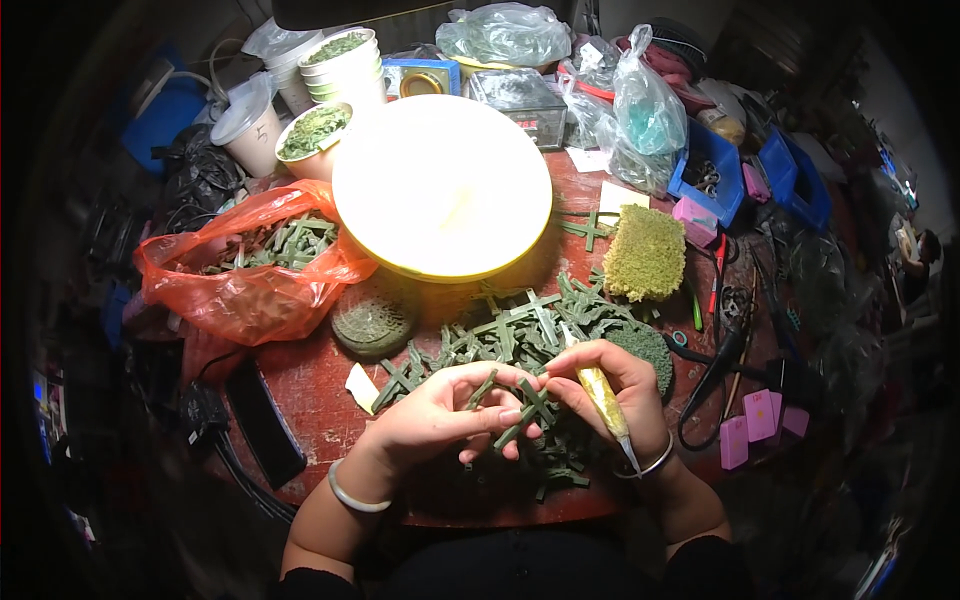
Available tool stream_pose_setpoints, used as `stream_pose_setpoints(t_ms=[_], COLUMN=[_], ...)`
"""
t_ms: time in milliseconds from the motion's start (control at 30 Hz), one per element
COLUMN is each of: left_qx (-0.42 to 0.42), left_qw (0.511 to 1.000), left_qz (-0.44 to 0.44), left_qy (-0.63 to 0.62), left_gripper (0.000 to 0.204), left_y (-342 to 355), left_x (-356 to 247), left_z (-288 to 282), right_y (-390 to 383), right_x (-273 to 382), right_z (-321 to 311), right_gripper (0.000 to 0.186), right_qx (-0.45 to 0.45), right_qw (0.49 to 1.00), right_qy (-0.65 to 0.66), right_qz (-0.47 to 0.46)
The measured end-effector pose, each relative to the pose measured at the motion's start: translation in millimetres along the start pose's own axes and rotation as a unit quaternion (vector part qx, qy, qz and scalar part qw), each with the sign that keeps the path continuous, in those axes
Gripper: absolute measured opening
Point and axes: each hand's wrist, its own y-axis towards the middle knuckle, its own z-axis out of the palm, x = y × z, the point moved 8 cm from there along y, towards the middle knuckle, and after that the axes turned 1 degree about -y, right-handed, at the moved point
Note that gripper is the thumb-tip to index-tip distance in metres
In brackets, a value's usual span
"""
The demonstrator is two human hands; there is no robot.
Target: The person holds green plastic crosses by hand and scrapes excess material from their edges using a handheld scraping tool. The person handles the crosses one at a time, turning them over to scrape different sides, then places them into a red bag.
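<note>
Crosses (503,335), thin-armed and dark green, are lying heaped on the red table (322,385), right in front of the worker. One held cross (537,398) is sitting above the near side of that heap, between the two hands

Left hand (440,405): grasping the held cross, thumb laid across, fingers curling underneath. Another green strip (483,388) is showing in the gap between thumb and forefinger (held too, or part of the heap behind; I cannot tell). Right hand (625,375): bringing thumb and forefinger together beside the cross, with a yellow, pointed tube (602,400) lodged slantwise across it. Whether those fingertips are gripping a bit of the cross or just meeting near it, I cannot tell

On doing this well, as I am judging it: the left hand is serving as the vice, so its support should be falling close to the crossing, not out on a slender arm that is probably inviting a bend or snap. The right pinch should be staying light. The tube's lower point is angling toward the right wrist, so a loose hold and small finger movements would be sparing the skin. Working over the heap is helping, since anything slipping would be landing among its own kind; a little more room underneath would be preventing snagging
</note>
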Motion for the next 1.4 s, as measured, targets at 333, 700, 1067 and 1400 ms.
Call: stream_pose_setpoints(t_ms=[333, 700, 1067, 1400], left_qx=[0.052, 0.084, -0.084, -0.111], left_qw=[0.995, 0.964, 0.989, 0.991], left_qz=[0.03, 0.083, 0.092, 0.068], left_qy=[-0.074, -0.236, 0.086, 0.015], left_gripper=[0.053, 0.021, 0.026, 0.022], left_y=[3, 11, 2, 0], left_x=[1, 2, -4, -1], left_z=[-6, -19, -8, -16], right_y=[7, -2, 3, -1], right_x=[39, 38, -11, -2], right_z=[-11, -9, -12, -10], right_gripper=[0.032, 0.024, 0.01, 0.012], right_qx=[-0.081, -0.121, -0.091, -0.094], right_qw=[0.895, 0.866, 0.994, 0.994], right_qy=[-0.382, -0.424, 0.053, -0.055], right_qz=[-0.215, -0.234, 0.002, -0.022])
